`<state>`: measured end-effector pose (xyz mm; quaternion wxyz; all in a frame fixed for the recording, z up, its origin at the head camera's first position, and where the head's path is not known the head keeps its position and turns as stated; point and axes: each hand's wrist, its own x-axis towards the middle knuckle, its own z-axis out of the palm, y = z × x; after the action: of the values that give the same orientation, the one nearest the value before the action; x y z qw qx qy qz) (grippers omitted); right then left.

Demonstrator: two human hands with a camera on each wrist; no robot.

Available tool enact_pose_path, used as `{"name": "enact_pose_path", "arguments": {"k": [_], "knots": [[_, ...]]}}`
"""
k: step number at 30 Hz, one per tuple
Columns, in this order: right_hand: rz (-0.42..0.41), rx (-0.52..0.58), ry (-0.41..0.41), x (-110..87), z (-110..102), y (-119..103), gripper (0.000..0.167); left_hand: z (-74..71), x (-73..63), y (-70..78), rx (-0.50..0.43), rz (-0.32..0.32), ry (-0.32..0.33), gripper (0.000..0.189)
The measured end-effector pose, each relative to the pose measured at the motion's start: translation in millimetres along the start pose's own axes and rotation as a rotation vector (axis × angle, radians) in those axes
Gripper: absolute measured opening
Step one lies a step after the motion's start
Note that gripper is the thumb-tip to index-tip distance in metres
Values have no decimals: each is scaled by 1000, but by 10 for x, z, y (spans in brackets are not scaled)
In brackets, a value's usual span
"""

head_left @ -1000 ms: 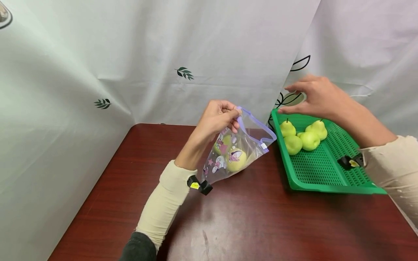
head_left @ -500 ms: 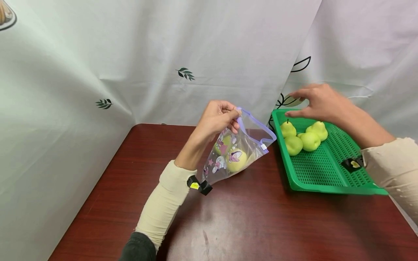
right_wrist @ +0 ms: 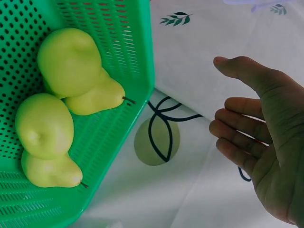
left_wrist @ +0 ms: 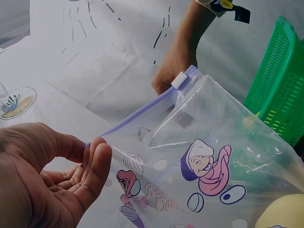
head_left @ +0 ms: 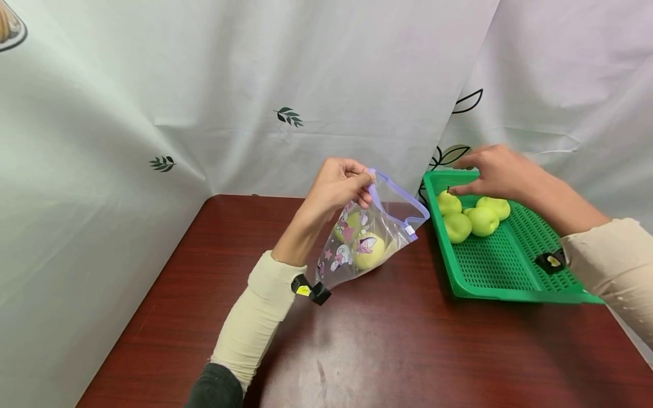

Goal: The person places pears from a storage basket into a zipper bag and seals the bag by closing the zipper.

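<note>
Right hand (head_left: 499, 171) lowered, bag (head_left: 364, 243) slanting lengthwise, mouth (head_left: 406, 197) up-right

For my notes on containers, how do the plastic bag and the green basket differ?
The plastic bag is transparent and printed; the green basket is perforated and looks stiff. The left hand holds the plastic bag; neither hand holds the green basket. The plastic bag looks smaller than the green basket. Both contain fruit.
</note>
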<state>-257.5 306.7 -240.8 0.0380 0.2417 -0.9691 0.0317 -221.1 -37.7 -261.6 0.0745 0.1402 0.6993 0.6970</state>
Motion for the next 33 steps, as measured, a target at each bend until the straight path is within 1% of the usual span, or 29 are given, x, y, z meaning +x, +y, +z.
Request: {"name": "enact_pose_path", "arguments": {"k": [5, 10, 18, 26, 33], "knots": [[-5, -5, -30, -15, 59, 31, 62, -4, 2, -4, -1, -8, -2, 12], [-26, 0, -53, -53, 122, 61, 58, 7, 8, -5, 0, -11, 0, 15], [-14, 30, -119, -114, 229, 125, 55, 24, 5, 3, 9, 0, -15, 11], [-71, 48, -204, -72, 412, 76, 58, -31, -33, 19, 13, -7, -1, 11], [-56, 42, -246, -50, 496, 55, 58, -48, -44, 17, 7, -2, -10, 14]]}}
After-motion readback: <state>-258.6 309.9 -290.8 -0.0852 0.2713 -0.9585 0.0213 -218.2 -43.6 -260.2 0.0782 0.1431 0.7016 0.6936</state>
